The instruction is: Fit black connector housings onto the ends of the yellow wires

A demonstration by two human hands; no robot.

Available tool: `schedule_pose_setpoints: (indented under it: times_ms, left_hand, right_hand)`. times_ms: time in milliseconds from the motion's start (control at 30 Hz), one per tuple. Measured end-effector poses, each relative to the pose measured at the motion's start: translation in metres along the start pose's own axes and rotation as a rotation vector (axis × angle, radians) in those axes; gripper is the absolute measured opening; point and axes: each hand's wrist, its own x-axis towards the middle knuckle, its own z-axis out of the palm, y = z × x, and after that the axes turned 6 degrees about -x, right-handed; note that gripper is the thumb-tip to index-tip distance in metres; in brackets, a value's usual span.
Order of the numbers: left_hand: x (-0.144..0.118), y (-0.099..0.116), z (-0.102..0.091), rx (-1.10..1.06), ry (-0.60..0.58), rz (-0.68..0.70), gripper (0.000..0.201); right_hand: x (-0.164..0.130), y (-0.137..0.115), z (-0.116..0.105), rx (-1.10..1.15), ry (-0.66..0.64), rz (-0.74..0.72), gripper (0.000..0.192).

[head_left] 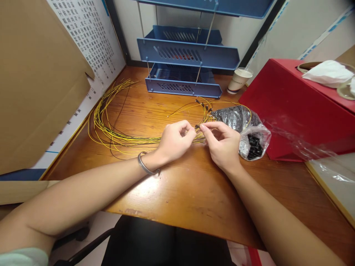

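Note:
A bundle of thin yellow and black wires [124,139] curves across the table from the left and runs behind my hands. My left hand [176,142] is closed in a pinch on a wire at the middle of the table. Just to its right, my right hand [224,147] pinches a small black piece [197,126] between thumb and forefinger, close to the left fingertips. Several wire ends with black tips [206,108] lie beyond my hands. Beside my right hand is a clear plastic bag [229,116] with small black parts [255,146] showing at its opening.
A blue tiered file rack [183,88] stands at the back, with a paper cup [240,80] beside it. On the right sits a red box [291,111] with white tissue on top. Cardboard [41,81] rises on the left. The wooden table [177,195] ends near my lap.

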Motion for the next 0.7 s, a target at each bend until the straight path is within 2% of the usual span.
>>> schedule_pose_setpoints:
  times_ms: [700]
  left_hand:
    - [0.0023, -0.0016, -0.002, 0.053, -0.011, 0.009, 0.023]
  right_hand:
    - [-0.0002, 0.0006, -0.0009, 0.02, -0.064, 0.067, 0.018]
